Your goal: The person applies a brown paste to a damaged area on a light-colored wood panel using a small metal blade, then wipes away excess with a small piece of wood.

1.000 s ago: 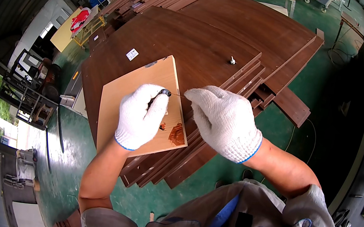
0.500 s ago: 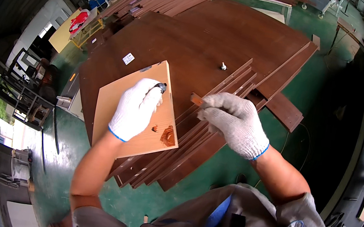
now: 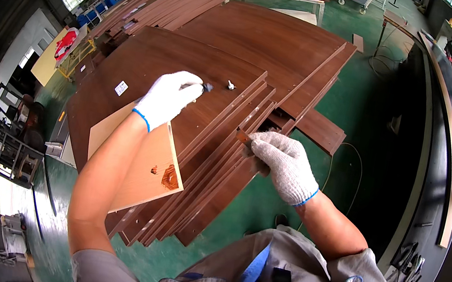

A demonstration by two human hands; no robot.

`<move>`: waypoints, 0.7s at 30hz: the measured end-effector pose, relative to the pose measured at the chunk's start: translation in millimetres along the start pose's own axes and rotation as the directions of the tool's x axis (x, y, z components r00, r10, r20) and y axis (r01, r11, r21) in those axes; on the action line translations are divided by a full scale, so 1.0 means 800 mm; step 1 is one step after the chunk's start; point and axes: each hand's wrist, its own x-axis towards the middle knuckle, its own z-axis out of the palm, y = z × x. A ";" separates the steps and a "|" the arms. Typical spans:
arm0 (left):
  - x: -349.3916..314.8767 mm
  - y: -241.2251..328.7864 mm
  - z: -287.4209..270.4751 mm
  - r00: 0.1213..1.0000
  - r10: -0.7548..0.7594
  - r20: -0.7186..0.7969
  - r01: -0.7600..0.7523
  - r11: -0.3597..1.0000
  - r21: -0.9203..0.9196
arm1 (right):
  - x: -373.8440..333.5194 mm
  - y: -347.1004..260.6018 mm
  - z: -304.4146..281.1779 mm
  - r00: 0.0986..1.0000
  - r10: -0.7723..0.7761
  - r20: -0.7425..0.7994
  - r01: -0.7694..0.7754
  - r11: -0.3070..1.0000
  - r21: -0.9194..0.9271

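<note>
My gloved left hand (image 3: 170,99) is closed on a small dark cap-like piece (image 3: 207,88), just above the brown panel (image 3: 215,61). A small white-and-metal fitting (image 3: 230,85) stands on the panel beyond its fingertips. Beneath my left forearm lies a pale wooden board (image 3: 137,186) with a brown hexagonal patch (image 3: 171,177) and a smaller dark mark near its right edge. My gloved right hand (image 3: 284,166) pinches a short, flat brown piece (image 3: 244,137) over the stepped edges of the stacked panels; its far end is hidden by the fingers.
Stacked brown panels (image 3: 256,32) spread across the middle, their edges stepped toward me. A white label (image 3: 121,88) lies on the left. At the right runs a long dark bench (image 3: 438,194). A forklift (image 3: 11,135) stands on the green floor at the left.
My left hand has moved forward off the pale board, toward the small white fitting, still holding the dark piece. My right hand keeps its grip on the brown piece. The view has shifted.
</note>
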 end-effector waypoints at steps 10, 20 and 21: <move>-0.135 0.046 -0.018 0.978 0.153 -0.140 -0.172 0.975 -0.139 | -0.011 -0.018 0.039 0.995 -0.012 0.101 -0.001 0.992 0.123; -0.219 -0.045 -0.041 0.898 0.026 -0.438 -0.126 0.971 -0.202 | -0.011 -0.011 0.060 0.978 -0.085 0.192 0.070 0.994 0.083; -0.229 -0.052 -0.044 0.868 0.100 -0.487 -0.063 0.994 0.093 | -0.010 -0.004 0.057 0.978 -0.096 0.184 0.087 0.995 0.056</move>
